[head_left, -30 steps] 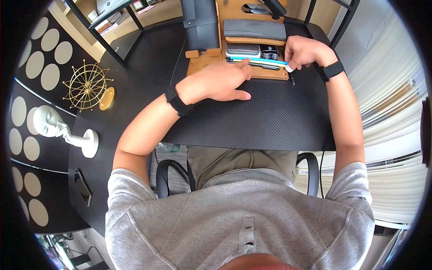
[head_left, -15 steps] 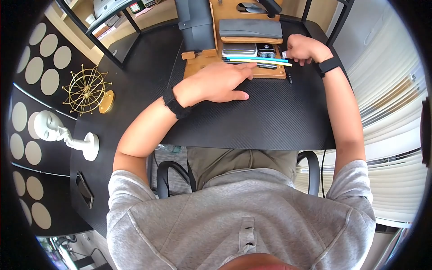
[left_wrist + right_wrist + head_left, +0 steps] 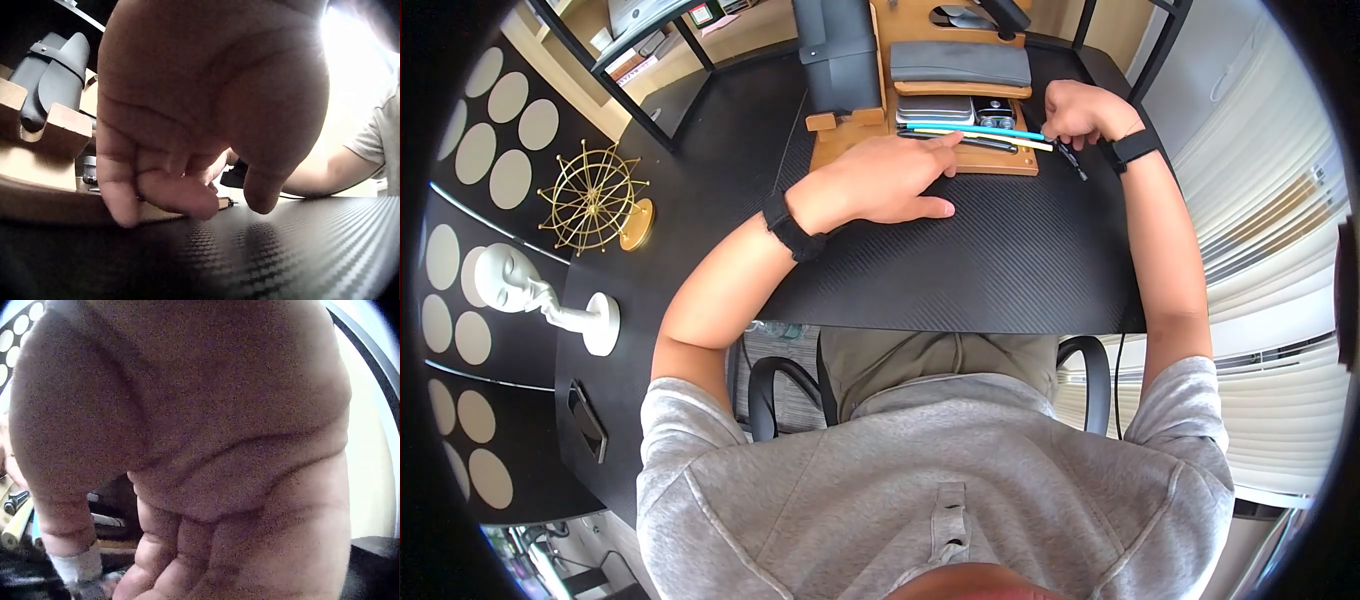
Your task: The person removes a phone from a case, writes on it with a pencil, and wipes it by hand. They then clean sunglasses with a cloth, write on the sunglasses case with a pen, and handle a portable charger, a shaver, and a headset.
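Note:
My left hand (image 3: 890,180) lies palm down at the front of the wooden desk organizer (image 3: 1020,165), its fingers loosely extended and the thumb apart. Its fingertips rest on a blue pencil-like stick (image 3: 970,130), a yellow one (image 3: 1037,146) and a black pen (image 3: 1000,146), laid crosswise along the front compartment. Off the organizer's right corner, my right hand (image 3: 1085,112) pinches a slim black pen (image 3: 1072,163), which slants down toward the desk. A white wrap (image 3: 78,565) circles its thumb in the right wrist view, where the palm hides most of the pen.
Behind the sticks stand a grey glasses case (image 3: 960,65) and silver flat boxes (image 3: 935,108). A dark folded case (image 3: 837,60) leans to their left. Farther left on the black desk (image 3: 960,260) are a gold Ferris wheel (image 3: 595,200), a white sculpture (image 3: 600,322) and a phone (image 3: 587,420).
My right hand went up off the slim black pen, then came back down and right; the pen now slants away from the organizer's corner. My left hand stays nearly where it was.

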`<state>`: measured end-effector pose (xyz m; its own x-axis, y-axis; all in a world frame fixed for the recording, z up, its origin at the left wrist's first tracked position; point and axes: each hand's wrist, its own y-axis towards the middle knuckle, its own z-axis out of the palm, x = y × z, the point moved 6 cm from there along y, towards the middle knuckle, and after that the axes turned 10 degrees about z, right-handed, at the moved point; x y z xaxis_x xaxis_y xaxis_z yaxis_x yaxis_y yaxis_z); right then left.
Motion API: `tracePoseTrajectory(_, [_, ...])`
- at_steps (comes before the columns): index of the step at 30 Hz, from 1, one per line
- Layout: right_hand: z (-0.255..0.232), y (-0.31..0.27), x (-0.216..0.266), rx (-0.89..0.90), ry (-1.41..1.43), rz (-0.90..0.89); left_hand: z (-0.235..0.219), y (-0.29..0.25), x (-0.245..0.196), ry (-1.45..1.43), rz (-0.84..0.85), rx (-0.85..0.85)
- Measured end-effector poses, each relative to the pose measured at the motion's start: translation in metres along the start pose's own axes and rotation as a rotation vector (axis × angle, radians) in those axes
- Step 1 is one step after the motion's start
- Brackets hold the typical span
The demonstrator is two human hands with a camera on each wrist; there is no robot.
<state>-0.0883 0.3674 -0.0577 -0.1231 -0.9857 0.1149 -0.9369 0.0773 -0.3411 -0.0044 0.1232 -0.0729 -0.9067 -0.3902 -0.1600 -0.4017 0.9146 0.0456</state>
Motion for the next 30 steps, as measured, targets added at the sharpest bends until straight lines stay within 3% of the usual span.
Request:
tracePoseTrajectory(10, [-0.001,-0.006,-0.003,0.070,-0.027,-0.071,0.001,0.001,-0.004,0.026,-0.010,0.031])
tracePoseTrajectory(30, [-0.001,-0.006,0.000,0.051,-0.009,-0.015,0.002,-0.001,-0.005,0.069,-0.011,0.023])
